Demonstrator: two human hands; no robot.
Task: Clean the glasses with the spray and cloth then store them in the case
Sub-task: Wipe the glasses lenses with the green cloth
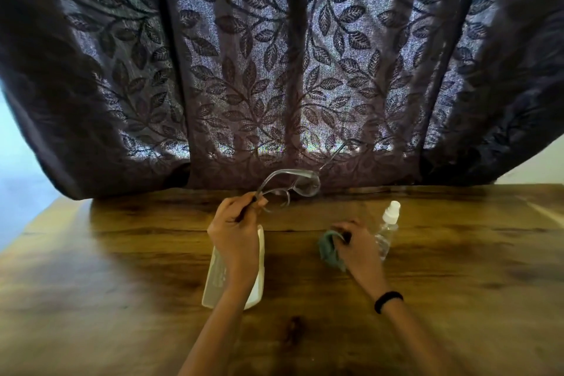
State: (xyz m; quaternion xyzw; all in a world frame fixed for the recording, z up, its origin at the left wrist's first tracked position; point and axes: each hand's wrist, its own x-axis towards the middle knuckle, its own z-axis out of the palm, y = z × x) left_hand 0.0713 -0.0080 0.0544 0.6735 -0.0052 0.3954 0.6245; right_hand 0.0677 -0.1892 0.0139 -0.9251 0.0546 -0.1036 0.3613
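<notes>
The clear-framed plastic glasses (pixel 300 185) hang in the air over the far edge of the brown wooden bench (pixel 457 268), carried by one temple arm only; that thin hold seems the main risk, since pressing the cloth on a lens could twist the frame or strain the hinge, and a slip would drop them onto the wood. The small clear spray bottle with a white cap (pixel 388 224) stands just beside the right wrist; a sideways sweep could knock it over. The white oblong case (pixel 215 279) lies under the left forearm, where a lowered elbow could shove it.

The left hand (pixel 235 224) has its fingers curled tight, pinching the temple arm; the right hand (pixel 358 243) is closed round the crumpled teal cloth (pixel 329 249), low over the bench, apart from the glasses; I cannot tell whether the cloth touches the wood.
</notes>
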